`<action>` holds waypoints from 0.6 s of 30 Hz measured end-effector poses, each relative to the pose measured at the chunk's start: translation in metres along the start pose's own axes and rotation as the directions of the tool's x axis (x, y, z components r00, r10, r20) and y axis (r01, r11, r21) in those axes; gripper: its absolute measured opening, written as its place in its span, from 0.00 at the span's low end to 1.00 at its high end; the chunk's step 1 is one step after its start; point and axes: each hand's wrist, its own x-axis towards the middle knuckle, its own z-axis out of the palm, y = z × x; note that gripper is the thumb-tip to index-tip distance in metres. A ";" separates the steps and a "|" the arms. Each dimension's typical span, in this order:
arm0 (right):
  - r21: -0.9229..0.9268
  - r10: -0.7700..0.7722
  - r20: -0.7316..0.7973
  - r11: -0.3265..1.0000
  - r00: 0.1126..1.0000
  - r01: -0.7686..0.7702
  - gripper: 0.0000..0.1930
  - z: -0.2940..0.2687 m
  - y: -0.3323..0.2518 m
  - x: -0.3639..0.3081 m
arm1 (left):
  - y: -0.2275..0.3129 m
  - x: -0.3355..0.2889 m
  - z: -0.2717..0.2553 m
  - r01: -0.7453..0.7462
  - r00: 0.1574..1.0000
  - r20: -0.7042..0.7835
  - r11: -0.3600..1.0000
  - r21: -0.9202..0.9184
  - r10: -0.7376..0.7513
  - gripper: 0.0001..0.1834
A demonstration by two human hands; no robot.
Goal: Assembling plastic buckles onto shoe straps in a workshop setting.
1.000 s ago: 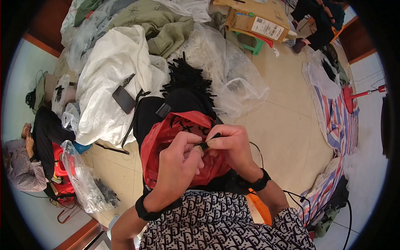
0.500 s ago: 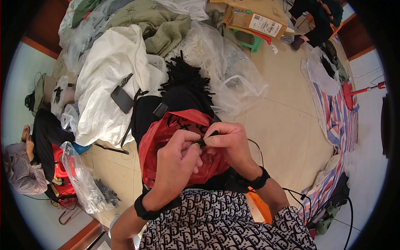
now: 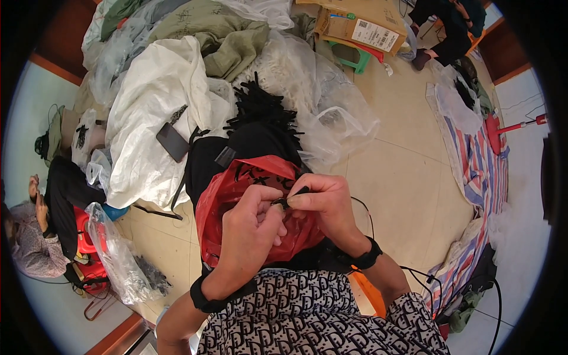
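Note:
Over my lap, my left hand (image 3: pixel 253 220) and my right hand (image 3: pixel 322 204) meet fingertip to fingertip. Both pinch a small black strip-like piece (image 3: pixel 302 190); one end sticks up between my right thumb and forefinger, and my fingers hide most of it. Beneath them a red plastic bag (image 3: pixel 216 198) lies spread across my lap, with dark marks on it. Just beyond, on black cloth, rests a bundle of thin black strips (image 3: pixel 263 109).
A dark phone (image 3: pixel 172 142) lies on a white woven sack (image 3: pixel 151 89). Clear plastic bags (image 3: pixel 337 118) spread beyond my knees. A cardboard box (image 3: pixel 361 26) stands on a green stool (image 3: pixel 355 58). Other people sit at left and far right. Striped sheeting (image 3: pixel 473 160) lines the right.
My hands stay almost where they were, still pinching the black piece. At the left, the other person's hands have shifted slightly.

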 end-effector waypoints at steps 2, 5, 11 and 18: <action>-0.009 -0.012 0.014 1.000 1.000 0.012 0.05 -0.001 0.001 -0.001 | 0.001 0.000 0.000 0.003 1.000 0.005 1.000 0.003 -0.003 0.06; 0.000 -0.017 0.008 1.000 1.000 0.017 0.05 0.001 -0.001 -0.002 | 0.001 -0.001 0.000 0.006 1.000 0.007 1.000 0.010 -0.006 0.06; -0.039 -0.041 0.005 0.998 0.999 0.041 0.05 0.001 -0.003 -0.004 | 0.002 -0.001 0.000 0.004 1.000 0.018 1.000 0.014 -0.004 0.06; -0.192 -0.151 0.088 0.967 0.985 0.165 0.04 -0.003 -0.005 -0.006 | -0.001 -0.001 -0.001 -0.004 1.000 0.017 1.000 -0.019 0.004 0.06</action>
